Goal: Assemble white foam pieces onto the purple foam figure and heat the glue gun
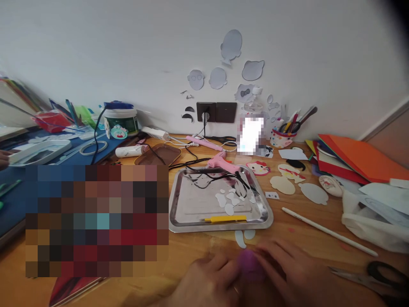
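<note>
Left hand (204,281): bottom edge of view, on wooden desk (191,251); blurred, fingers curled toward purple piece (251,264). Grip: cannot tell.
Right hand (297,277): just R of left hand, fingers spread over/at purple piece; blurred, whether it pinches it: cannot tell.
Purple piece: small, soft-edged, btwn both hands, near desk front edge; shape unclear (motion blur).
Steel tray (179,213): centre desk, just beyond hands; holds pale cut-outs (228,200), yellow-handled tool (225,219) along front rim.
Pink glue gun (220,162): rests on tray's back rim, black cord across tray.
Two pale bits (244,236): on desk btwn tray & hands.
White stick (329,232): R of tray, lying diagonal.
Scissors (373,277): far R, near right hand, apart from it.
Coloured paper stack (358,160): R rear.
Wall: grey cut-outs (231,44) stuck above socket (216,112).
</note>
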`<control>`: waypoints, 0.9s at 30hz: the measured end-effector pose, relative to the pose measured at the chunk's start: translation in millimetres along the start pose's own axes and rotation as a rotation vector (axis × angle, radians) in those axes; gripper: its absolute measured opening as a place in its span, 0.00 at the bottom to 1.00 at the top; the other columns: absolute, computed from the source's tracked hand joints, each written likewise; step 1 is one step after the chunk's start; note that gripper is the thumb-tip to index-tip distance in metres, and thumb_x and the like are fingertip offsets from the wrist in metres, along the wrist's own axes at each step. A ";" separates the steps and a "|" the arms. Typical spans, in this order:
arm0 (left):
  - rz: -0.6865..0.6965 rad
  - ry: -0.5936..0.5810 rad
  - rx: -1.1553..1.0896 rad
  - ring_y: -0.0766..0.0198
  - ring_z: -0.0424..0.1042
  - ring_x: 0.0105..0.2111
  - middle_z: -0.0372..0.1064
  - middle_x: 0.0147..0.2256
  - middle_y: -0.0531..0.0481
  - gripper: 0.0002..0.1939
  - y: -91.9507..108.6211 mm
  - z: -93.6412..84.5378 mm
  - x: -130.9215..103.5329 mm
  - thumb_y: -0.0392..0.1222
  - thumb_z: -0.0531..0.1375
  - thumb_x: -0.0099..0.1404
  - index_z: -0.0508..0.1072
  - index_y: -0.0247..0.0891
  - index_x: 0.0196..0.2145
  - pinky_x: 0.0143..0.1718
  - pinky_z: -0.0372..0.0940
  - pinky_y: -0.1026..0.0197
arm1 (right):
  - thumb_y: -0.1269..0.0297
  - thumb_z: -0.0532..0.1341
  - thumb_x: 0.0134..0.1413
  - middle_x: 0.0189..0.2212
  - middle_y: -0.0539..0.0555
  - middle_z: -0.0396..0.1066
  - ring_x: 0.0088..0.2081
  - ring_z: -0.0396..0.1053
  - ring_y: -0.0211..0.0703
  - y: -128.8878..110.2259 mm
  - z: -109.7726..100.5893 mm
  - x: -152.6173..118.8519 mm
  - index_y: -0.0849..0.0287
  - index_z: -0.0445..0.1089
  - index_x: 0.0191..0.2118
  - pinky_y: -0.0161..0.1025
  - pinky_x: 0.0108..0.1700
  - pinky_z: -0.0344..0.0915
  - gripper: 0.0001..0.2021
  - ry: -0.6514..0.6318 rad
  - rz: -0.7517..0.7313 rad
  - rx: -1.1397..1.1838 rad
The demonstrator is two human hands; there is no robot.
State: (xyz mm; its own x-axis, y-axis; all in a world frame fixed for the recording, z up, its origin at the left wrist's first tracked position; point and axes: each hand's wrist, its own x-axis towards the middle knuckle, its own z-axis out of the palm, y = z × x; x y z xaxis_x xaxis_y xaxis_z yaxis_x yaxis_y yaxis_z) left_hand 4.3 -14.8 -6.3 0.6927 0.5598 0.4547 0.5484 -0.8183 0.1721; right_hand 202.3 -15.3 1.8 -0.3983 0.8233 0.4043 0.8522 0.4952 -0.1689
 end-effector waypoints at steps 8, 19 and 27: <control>0.010 0.031 -0.006 0.68 0.65 0.21 0.67 0.24 0.53 0.17 2.3 -6.0 1.3 0.36 0.42 0.67 0.67 0.35 0.29 0.17 0.57 0.66 | 0.71 0.42 0.58 0.19 0.52 0.65 0.17 0.64 0.39 -30.5 15.9 25.3 0.58 0.64 0.21 0.35 0.16 0.48 0.20 -0.054 0.005 -0.349; 0.069 -0.083 0.019 0.67 0.62 0.22 0.64 0.24 0.52 0.14 0.0 -12.3 2.6 0.34 0.45 0.64 0.65 0.36 0.24 0.16 0.53 0.67 | 0.85 0.51 0.31 0.15 0.52 0.64 0.16 0.62 0.42 -34.0 10.3 33.7 0.58 0.60 0.19 0.35 0.14 0.46 0.13 -0.140 -0.243 -0.412; 0.084 -0.052 0.043 0.68 0.62 0.20 0.64 0.23 0.54 0.17 0.5 -10.3 6.1 0.33 0.44 0.65 0.64 0.36 0.22 0.15 0.51 0.64 | 0.84 0.51 0.39 0.19 0.52 0.65 0.19 0.65 0.43 -27.3 18.0 27.8 0.57 0.58 0.21 0.35 0.16 0.51 0.12 -0.144 -0.086 -0.397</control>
State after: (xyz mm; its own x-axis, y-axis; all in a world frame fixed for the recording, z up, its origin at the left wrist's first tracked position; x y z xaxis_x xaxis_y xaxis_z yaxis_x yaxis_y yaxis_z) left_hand 4.0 -13.2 5.5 0.7600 0.4960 0.4201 0.5058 -0.8572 0.0969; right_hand 161.8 -1.0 1.5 -0.4928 0.8281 0.2672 0.8671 0.4419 0.2299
